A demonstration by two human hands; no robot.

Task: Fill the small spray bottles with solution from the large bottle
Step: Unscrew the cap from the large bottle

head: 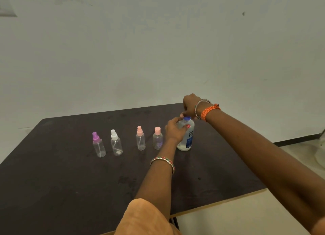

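Note:
A large clear bottle [186,138] with a blue cap and blue label stands upright on the dark table [70,173]. My left hand [174,131] grips its upper body from the left. My right hand [190,106] reaches down from above and its fingers pinch the blue cap. To the left, small clear spray bottles stand in a row: one with a purple sprayer [98,145], one with a white sprayer [116,143], one with a pink sprayer [140,139], and one with a pink cap [157,139] right beside my left wrist.
The table's far edge meets a pale wall [158,50]. Its right front corner [263,190] ends over a light floor. Bare table surface lies between the bottle row and the near edge.

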